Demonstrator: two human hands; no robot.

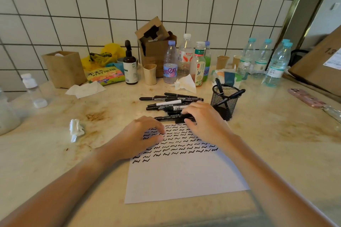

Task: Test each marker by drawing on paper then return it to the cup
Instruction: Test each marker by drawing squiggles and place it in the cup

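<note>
A white sheet of paper (pixel 182 177) lies on the counter, its upper half covered with rows of black squiggles. Beyond it lies a pile of several black markers (pixel 169 102). A black mesh cup (pixel 224 103) to the right holds a couple of markers. My left hand (pixel 140 136) rests flat on the paper's upper left, fingers curled, holding nothing. My right hand (pixel 204 121) reaches over the paper's top edge, its fingers closing on a black marker (pixel 171 117) at the near side of the pile.
Water bottles (pixel 276 62), a brown pump bottle (pixel 130 66), cardboard boxes (pixel 155 42), paper cups and crumpled tissues (pixel 76 129) crowd the back of the stained counter (pixel 276 143). A pink phone (pixel 304 97) lies at the right. A tiled wall stands behind.
</note>
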